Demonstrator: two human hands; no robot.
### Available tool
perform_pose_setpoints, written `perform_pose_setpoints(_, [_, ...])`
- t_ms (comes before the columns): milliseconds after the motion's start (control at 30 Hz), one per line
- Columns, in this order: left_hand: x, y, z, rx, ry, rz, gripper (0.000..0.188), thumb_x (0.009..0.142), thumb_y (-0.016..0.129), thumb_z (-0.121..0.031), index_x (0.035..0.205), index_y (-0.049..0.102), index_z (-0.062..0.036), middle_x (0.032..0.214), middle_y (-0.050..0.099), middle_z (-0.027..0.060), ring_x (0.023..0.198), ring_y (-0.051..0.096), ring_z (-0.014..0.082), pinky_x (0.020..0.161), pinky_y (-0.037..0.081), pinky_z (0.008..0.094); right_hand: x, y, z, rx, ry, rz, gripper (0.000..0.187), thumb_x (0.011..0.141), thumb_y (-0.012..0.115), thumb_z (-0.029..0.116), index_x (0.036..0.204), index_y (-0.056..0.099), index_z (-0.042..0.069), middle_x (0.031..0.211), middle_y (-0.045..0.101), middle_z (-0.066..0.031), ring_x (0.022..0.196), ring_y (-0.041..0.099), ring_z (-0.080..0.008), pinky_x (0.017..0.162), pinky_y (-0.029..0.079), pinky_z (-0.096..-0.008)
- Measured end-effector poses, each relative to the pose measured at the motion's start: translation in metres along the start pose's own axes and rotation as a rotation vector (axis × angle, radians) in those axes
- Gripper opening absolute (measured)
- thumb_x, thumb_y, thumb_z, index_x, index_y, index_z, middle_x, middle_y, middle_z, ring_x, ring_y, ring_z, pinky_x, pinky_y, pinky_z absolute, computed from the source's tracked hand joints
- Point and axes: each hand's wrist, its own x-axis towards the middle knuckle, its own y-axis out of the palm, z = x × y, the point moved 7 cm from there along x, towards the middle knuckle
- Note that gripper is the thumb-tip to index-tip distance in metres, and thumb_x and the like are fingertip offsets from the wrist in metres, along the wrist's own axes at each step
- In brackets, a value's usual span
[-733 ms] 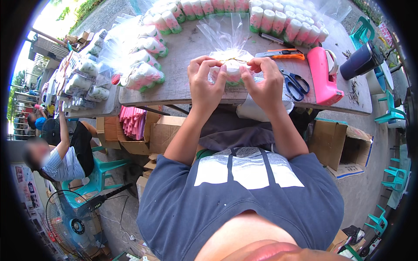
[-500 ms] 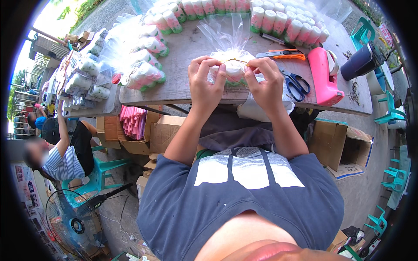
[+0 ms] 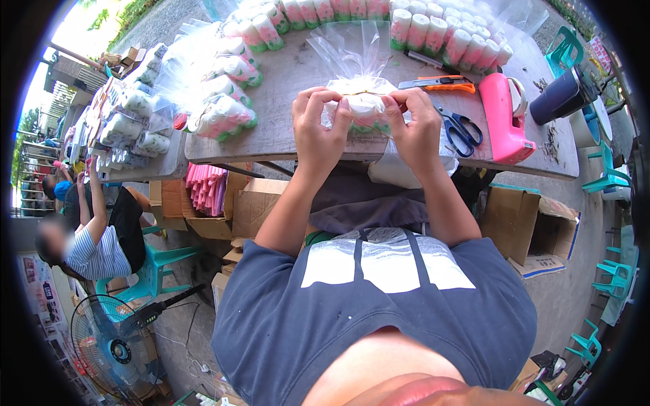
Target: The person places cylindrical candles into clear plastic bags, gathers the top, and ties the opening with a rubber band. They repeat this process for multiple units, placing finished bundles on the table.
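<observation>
In front of me on the table stands a clear plastic bag (image 3: 349,51), its top fanned out toward the far side. Inside it are white rolls with pink and green patterning. A thin gold-coloured twist tie (image 3: 365,92) crosses the gathered neck of the bag. My left hand (image 3: 318,128) is closed in a pinch at the tie's left end. At its right end my right hand (image 3: 414,125) pinches in the same way, thumb against fingers. The fingertips partly hide the tie's ends.
Right of my hands lie an orange cutter knife (image 3: 443,83), dark-handled scissors (image 3: 462,132) and a pink tape dispenser (image 3: 504,122), with a dark tumbler (image 3: 562,96) beyond. Bagged rolls (image 3: 227,116) line the left and far sides. A co-worker (image 3: 101,247) sits at the left.
My hands have barely moved; my right fingers have shifted slightly at the tie. The co-worker at the left has brought a second arm into view.
</observation>
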Motion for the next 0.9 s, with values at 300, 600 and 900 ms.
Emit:
perform_pose_setpoints(300, [-0.002,0.001,0.004,-0.021,-0.027,-0.003,0.012,0.085,0.071,-0.011,0.092,0.065,-0.0036,0.107,0.062,0.0122,0.103,0.056,0.0289,0.092,0.045,0.0402,-0.003,-0.01,-0.006,0.006,-0.047,0.008,0.012,0.093,0.067,0.012,0.096,0.066,0.0,0.087,0.065,-0.0093,0.074,0.061,-0.0195,0.069,0.049,-0.0313])
perform_pose_setpoints(600, [-0.011,-0.007,-0.005,0.071,0.025,-0.02,0.014,0.083,0.075,-0.014,0.089,0.068,-0.0023,0.108,0.057,0.0126,0.103,0.056,0.0271,0.089,0.048,0.038,-0.048,-0.104,-0.127,-0.655,0.221,0.249,0.027,0.089,0.066,0.014,0.112,0.062,0.001,0.109,0.061,-0.0165,0.1,0.062,-0.0344,0.088,0.05,-0.0434])
perform_pose_setpoints(900, [-0.011,-0.006,-0.005,0.051,-0.004,-0.058,0.015,0.082,0.076,-0.014,0.089,0.07,-0.0029,0.107,0.057,0.0117,0.102,0.056,0.0261,0.089,0.048,0.0375,-0.049,-0.116,-0.134,0.039,0.589,0.332,0.042,0.087,0.069,0.008,0.126,0.055,0.001,0.104,0.064,-0.0124,0.085,0.064,-0.017,0.075,0.052,-0.0293])
